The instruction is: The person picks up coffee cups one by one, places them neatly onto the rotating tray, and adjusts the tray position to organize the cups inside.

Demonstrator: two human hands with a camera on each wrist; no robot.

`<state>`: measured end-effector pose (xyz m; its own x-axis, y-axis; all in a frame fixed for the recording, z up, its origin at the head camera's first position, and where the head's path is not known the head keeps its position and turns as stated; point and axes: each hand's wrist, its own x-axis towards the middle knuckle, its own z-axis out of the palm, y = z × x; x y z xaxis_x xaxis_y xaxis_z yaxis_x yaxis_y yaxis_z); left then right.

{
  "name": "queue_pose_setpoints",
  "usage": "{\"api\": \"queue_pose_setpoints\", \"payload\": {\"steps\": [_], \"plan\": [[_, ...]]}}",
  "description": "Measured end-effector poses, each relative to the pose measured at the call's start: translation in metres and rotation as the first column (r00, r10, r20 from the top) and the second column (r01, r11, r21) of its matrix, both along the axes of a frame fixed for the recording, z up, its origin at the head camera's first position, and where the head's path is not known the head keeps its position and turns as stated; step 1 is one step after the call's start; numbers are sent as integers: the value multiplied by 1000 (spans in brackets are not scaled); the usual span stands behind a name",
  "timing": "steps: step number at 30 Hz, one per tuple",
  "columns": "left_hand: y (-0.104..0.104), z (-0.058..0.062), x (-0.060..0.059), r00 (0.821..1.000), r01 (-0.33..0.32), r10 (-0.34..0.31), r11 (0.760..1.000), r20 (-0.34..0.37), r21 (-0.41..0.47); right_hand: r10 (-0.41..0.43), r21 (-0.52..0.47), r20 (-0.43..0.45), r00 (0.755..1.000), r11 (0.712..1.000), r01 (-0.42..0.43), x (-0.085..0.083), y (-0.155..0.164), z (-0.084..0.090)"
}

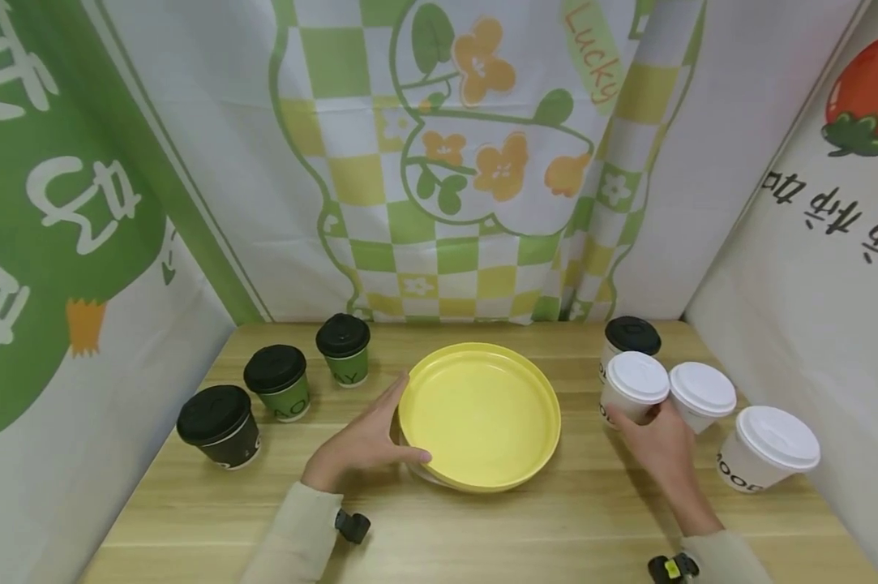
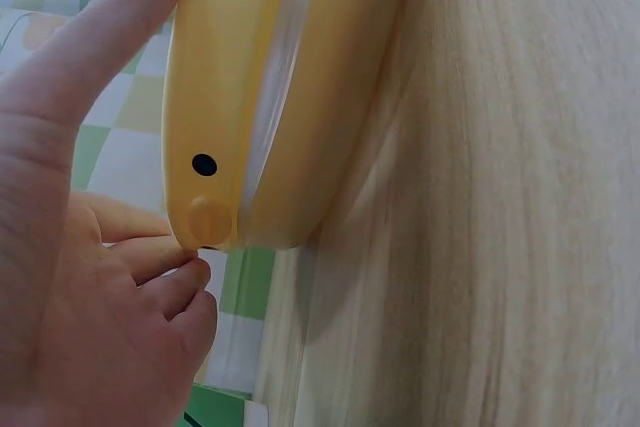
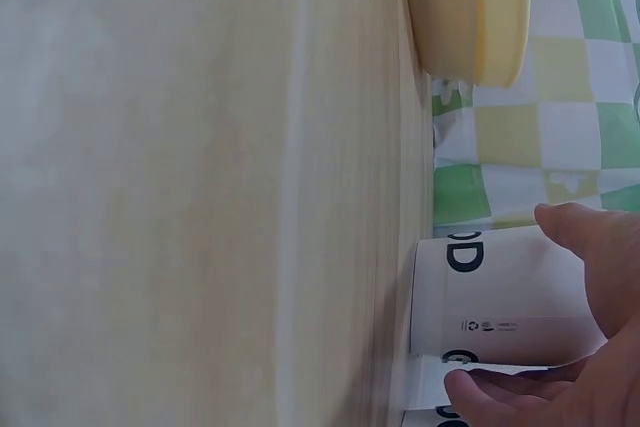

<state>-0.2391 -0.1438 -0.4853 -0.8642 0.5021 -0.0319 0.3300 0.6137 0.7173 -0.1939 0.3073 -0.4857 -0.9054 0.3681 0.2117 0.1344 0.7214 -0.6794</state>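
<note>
A round yellow dish [image 1: 482, 414] with a raised rim sits mid-table. My left hand [image 1: 358, 442] grips its left side, thumb by the near rim and fingers farther back. In the left wrist view, the dish's side [image 2: 215, 77] shows a black dot, a small knob and a pale band; my fingers touch its end. At the right, my right hand [image 1: 661, 446] holds a white paper cup [image 1: 621, 405] with a white lid, thumb on its left and fingers on its right. In the right wrist view, that upright cup [image 3: 500, 297] stands at the table surface.
Beside the held cup are another white-lidded cup [image 1: 701, 393], a larger one [image 1: 768, 450] farther right, and a black-lidded cup [image 1: 631, 337] behind. Two green cups [image 1: 345, 349] [image 1: 278, 385] and a dark cup [image 1: 220, 426], all black-lidded, stand left. Printed cloth [image 1: 468, 276] hangs behind the table.
</note>
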Motion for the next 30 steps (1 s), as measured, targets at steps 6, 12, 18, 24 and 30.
{"api": "queue_pose_setpoints", "payload": {"steps": [6,12,18,24,30], "plan": [[2,2,1,1000,10,-10,1000,-4,16,-49,-27,-10,999,998,49,-7,-2,3],[2,0,2,1000,8,-8,1000,8,22,-73,-44,-28,997,996,72,-10,-2,0],[2,0,2,1000,9,-9,1000,7,19,-85,-76,-24,996,994,83,-7,-5,5],[1,0,3,1000,13,-13,1000,-8,8,-3,-66,-76,997,998,-2,1,-17,29],[-1,0,3,1000,5,-5,1000,-18,-10,83,-20,-119,989,996,-86,5,-38,59]]}}
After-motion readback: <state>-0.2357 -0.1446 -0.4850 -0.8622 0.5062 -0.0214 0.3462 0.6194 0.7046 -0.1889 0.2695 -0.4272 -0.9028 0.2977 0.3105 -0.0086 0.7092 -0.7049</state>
